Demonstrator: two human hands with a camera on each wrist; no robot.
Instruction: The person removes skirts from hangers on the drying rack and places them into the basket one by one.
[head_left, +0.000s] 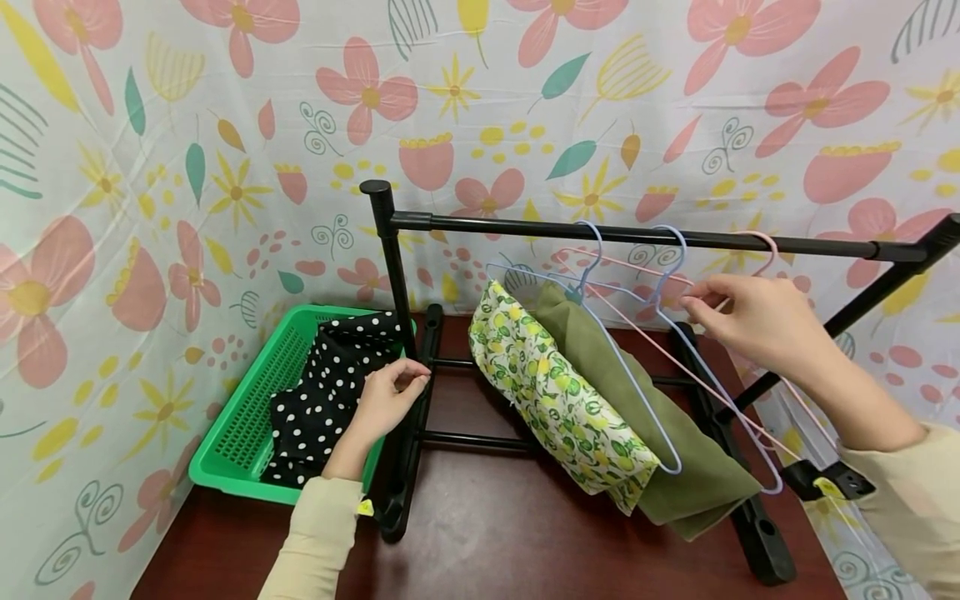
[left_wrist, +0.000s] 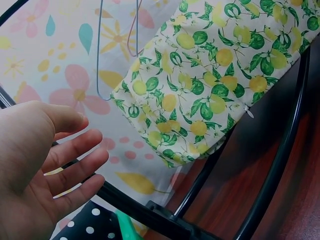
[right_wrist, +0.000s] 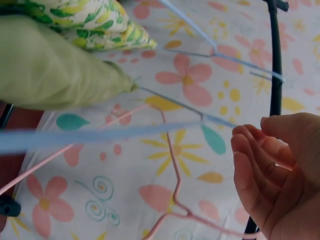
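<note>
My right hand [head_left: 765, 321] is raised beside the neck of a periwinkle hanger [head_left: 683, 250], its fingers loosely bent with nothing gripped. In the right wrist view the fingertips [right_wrist: 240, 145] overlap the end of that hanger's hook. An olive-green cloth [head_left: 637, 375] hangs folded over it. To its left, a lemon-print cloth [head_left: 555, 392] with a zipper pull [left_wrist: 249, 111] hangs on a light-blue hanger [head_left: 599, 250]. My left hand [head_left: 390, 400] hovers empty by the rack's left post, fingers apart and slightly bent. Below it lies a black polka-dot cloth [head_left: 322, 408] in a green basket [head_left: 247, 487].
A black rack [head_left: 510, 225] stands on the dark red table [head_left: 510, 533], with its top bar running left to right. A bare pink hanger [head_left: 771, 250] hangs at the right. Flower-printed curtain [head_left: 480, 108] encloses the back and sides.
</note>
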